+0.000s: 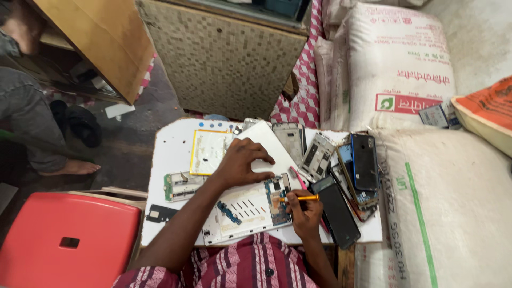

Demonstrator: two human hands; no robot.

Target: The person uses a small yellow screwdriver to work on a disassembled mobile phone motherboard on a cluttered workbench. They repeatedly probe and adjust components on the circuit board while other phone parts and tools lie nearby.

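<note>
The right hand (305, 210) grips an orange screwdriver (303, 198), tip on the blue circuit board (277, 198) inside the opened white tablet (250, 205) at the bench's (165, 149) near middle. The left hand (240, 162) presses flat, fingers (261, 156) spread, on the tablet's far part.

A white table (170, 154) carries an opened white tablet (250, 205) at its middle. Left of the tablet lie a yellow-edged panel (209, 152) and a small phone frame (181, 185); right of it, stacked dark phones (354, 170).
</note>
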